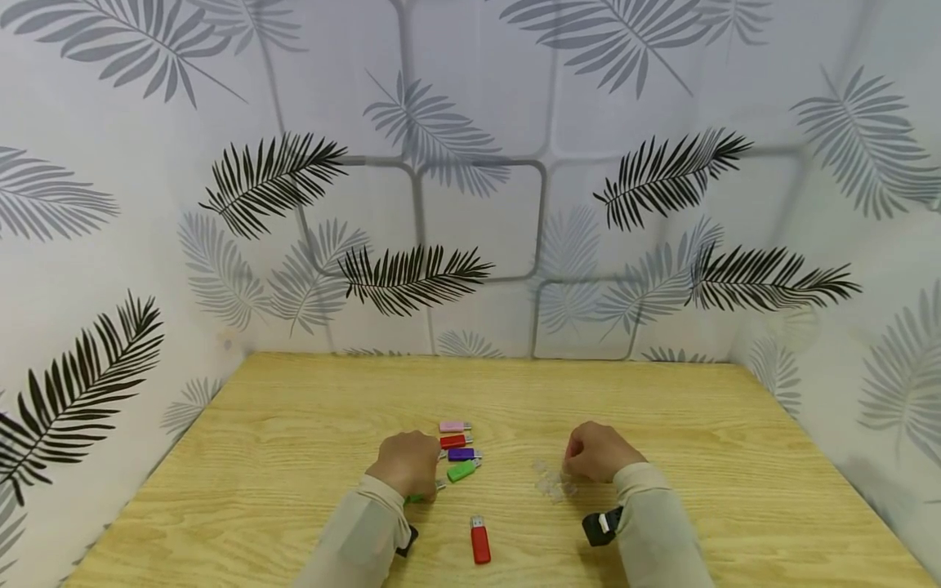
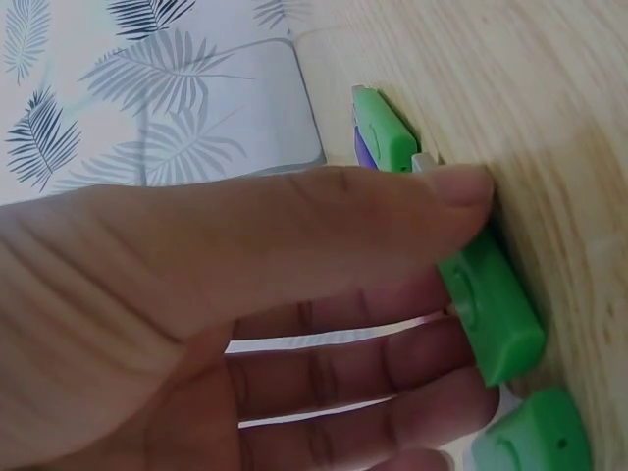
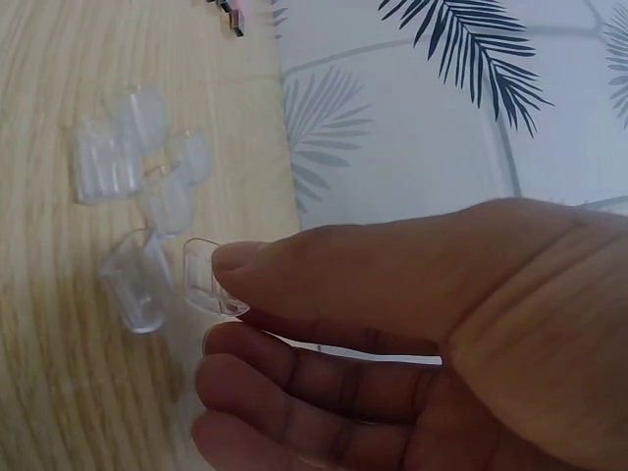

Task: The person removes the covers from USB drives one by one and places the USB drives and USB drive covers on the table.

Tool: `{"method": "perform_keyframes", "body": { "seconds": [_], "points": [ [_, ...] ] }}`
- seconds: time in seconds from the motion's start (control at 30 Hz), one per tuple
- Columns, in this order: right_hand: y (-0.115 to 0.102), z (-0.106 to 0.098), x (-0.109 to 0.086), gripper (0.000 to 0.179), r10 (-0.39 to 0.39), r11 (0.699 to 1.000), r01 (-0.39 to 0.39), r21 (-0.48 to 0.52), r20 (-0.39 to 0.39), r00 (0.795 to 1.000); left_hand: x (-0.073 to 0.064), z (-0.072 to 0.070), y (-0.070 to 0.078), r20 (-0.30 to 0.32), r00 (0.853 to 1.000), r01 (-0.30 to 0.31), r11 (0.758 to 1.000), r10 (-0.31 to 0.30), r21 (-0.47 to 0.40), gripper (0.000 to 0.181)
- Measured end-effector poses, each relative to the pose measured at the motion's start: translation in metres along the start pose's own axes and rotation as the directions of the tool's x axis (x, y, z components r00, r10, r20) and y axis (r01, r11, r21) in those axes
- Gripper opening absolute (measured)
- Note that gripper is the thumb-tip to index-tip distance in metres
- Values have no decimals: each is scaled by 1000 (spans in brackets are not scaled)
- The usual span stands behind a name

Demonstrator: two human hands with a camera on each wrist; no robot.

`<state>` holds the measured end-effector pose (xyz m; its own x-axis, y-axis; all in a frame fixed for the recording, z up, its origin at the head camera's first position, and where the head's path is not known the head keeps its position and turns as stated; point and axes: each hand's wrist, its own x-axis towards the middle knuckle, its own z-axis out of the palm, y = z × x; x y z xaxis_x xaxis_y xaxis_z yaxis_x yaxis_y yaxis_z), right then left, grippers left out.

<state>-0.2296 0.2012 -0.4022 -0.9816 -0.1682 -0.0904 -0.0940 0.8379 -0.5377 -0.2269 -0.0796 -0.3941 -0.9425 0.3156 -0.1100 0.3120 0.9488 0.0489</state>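
My left hand (image 1: 410, 461) is at the left of a group of USB flash drives, knuckles up. In the left wrist view its thumb and fingers pinch a green USB flash drive (image 2: 496, 309) close to the table. Another green drive (image 2: 535, 437) lies near the fingertips. My right hand (image 1: 601, 452) pinches a small clear plastic cap (image 3: 206, 280) between thumb and forefinger, just above the table. Beside it several loose clear caps (image 3: 108, 162) lie on the wood.
Right of the left hand lie a pink drive (image 1: 452, 426), a red drive (image 1: 452, 441), a purple drive (image 1: 461, 454) and a green drive (image 1: 461, 470). A single red drive (image 1: 480, 545) lies nearer, between the forearms. Leaf-patterned walls (image 1: 485, 220) enclose the wooden table (image 1: 331, 392).
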Motion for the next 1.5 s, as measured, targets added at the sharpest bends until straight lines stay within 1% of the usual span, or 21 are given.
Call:
{"method": "perform_keyframes", "body": {
  "seconds": [0.33,0.4,0.43,0.47,0.5,0.57,0.63,0.67,0.7,0.73,0.8,0.87,0.93,1.0,1.07,1.1,1.17,1.23,1.33,1.43,1.5],
  "points": [
    [3,4,-1,10,-16,1000,16,-15,11,1000,-4,1,-2,-10,1000,-21,998,20,-57,32],
    [3,4,-1,8,-16,1000,16,-24,7,1000,-4,1,-1,-37,999,-15,998,13,-59,34],
    [2,3,-1,7,-14,1000,14,-27,-3,1000,-3,0,0,-73,997,-14,998,9,-56,36],
    [1,2,0,7,-17,1000,16,-26,-18,1000,-2,-1,1,-121,993,-13,998,6,-58,36],
    [-1,2,2,6,-29,999,28,-25,-45,999,-1,-2,2,-182,983,-18,998,6,-65,36],
    [-6,4,2,6,-73,997,74,10,-102,992,-6,0,6,-304,953,-46,993,10,-109,34],
    [-12,7,3,8,-117,985,135,104,-160,980,-11,3,11,-391,920,-115,975,32,-192,28],
    [-15,10,2,10,-142,970,174,167,-186,972,-14,6,13,-402,914,-156,957,46,-245,25],
    [-18,12,1,12,-160,949,207,238,-205,966,-17,10,15,-395,916,-191,935,61,-299,23],
    [-20,16,-1,14,-169,918,232,321,-213,962,-21,14,17,-369,926,-218,908,77,-357,22],
    [-25,23,-6,19,-152,842,235,486,-205,967,-30,22,21,-281,954,-233,847,103,-478,23],
    [-30,31,-13,24,-130,751,216,624,-180,975,-38,29,23,-193,974,-208,805,119,-555,27],
    [-33,39,-21,28,-102,656,166,736,-131,986,-46,33,24,-126,984,-178,776,128,-605,31],
    [-37,47,-29,31,-81,554,106,825,-73,994,-52,35,25,-77,989,-145,766,125,-626,36],
    [-35,57,-33,32,-71,449,44,893,-14,997,-52,39,27,-31,992,-113,775,119,-622,40],
    [-34,62,-34,32,-68,403,14,915,15,998,-51,40,29,-9,993,-95,779,114,-619,42],
    [-31,71,-36,30,-69,332,-28,943,54,996,-50,43,31,21,995,-67,801,99,-595,45],
    [-28,79,-35,29,-63,295,-44,954,65,996,-48,46,33,30,995,-57,819,90,-571,46],
    [-27,86,-33,29,-50,284,-34,958,51,997,-45,48,34,20,995,-68,840,93,-539,46],
    [-27,86,-31,31,-57,289,-17,957,36,998,-41,48,30,19,994,-78,823,107,-562,42],
    [-28,85,-30,31,-69,289,-9,957,30,997,-38,49,26,-1,991,-107,806,130,-582,38]
  ]
}}
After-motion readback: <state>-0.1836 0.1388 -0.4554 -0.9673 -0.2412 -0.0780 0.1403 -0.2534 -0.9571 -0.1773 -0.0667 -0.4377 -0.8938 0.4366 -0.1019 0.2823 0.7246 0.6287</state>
